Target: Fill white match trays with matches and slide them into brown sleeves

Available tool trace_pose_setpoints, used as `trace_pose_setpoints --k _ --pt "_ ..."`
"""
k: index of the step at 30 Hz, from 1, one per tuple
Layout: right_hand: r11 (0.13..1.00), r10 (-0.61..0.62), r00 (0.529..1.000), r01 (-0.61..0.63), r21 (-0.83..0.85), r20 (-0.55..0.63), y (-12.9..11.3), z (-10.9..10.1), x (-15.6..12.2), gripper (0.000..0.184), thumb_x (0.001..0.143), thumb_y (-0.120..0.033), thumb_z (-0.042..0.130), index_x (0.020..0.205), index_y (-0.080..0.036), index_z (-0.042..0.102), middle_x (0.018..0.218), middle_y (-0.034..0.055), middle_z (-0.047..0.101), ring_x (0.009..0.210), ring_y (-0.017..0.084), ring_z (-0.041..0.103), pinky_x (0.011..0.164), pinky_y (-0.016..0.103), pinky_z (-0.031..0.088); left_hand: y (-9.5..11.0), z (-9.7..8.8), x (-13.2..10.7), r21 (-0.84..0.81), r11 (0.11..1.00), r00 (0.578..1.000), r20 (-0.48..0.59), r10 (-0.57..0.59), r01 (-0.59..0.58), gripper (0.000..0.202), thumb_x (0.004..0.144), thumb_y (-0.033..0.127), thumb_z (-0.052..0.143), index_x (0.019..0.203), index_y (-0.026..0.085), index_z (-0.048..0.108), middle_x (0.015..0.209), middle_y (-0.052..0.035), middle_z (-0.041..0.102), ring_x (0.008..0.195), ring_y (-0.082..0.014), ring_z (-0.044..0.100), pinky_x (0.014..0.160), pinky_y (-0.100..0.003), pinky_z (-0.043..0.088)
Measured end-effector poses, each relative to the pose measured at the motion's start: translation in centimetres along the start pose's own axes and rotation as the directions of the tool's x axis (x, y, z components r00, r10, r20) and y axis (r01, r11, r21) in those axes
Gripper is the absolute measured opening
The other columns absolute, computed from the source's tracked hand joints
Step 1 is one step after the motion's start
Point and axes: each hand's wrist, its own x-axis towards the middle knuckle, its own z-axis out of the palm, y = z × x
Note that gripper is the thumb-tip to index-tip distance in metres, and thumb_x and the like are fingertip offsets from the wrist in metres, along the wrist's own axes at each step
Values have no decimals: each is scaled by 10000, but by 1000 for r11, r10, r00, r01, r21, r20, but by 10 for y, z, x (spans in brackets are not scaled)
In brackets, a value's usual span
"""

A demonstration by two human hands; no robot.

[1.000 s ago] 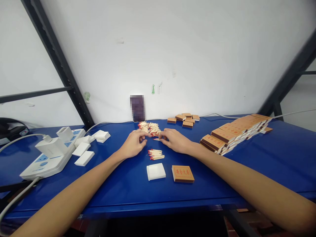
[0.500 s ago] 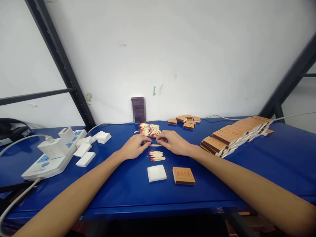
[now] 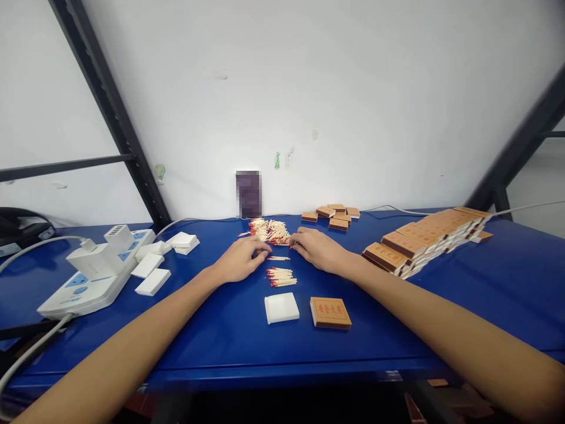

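Note:
My left hand [image 3: 242,260] rests on the blue table [image 3: 220,347], fingers curled, its fingertips pinching the end of a single match [image 3: 279,258]. My right hand [image 3: 316,248] lies beside the loose heap of red-tipped matches [image 3: 270,231], fingers bent down into its near edge; what they hold is hidden. A small tidy bundle of matches [image 3: 281,277] lies just in front of both hands. Closer to me sit a white inner tray [image 3: 281,308] and a brown matchbox sleeve [image 3: 330,312].
A long row of brown matchboxes [image 3: 424,237] runs along the right. A few more boxes [image 3: 334,215] lie at the back. Several white trays [image 3: 152,268] and a white power strip [image 3: 95,271] with plugs sit left. A blurred dark object [image 3: 248,193] leans on the wall.
One match now lies between my hands, held by the left fingertips. My right hand has moved back to the heap's edge.

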Motion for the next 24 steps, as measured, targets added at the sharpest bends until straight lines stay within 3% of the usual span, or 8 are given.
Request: trace_pose_setpoints --k 10,18,24 --pt "995 -80 997 80 -60 -3 -13 -2 4 218 974 -273 410 1016 -190 607 991 84 572 809 177 557 673 280 362 0 -1 1 -7 991 986 -102 -133 133 261 842 206 482 948 189 720 664 10 656 565 -119 546 595 -237 376" --pt "974 -145 986 157 164 -82 -22 2 12 166 960 -282 452 924 -178 577 903 54 600 844 170 537 725 275 379 2 -1 1 -51 993 988 -104 -114 109 226 827 222 512 923 179 712 578 33 595 526 -107 518 579 -233 370" --pt "981 -97 991 110 157 -90 -8 -4 4 197 953 -215 405 932 -178 597 898 62 592 826 174 536 732 285 378 3 0 0 -6 1000 1000 -3 5 -5 315 854 186 440 1047 194 688 814 -11 681 669 -130 575 666 -251 423"
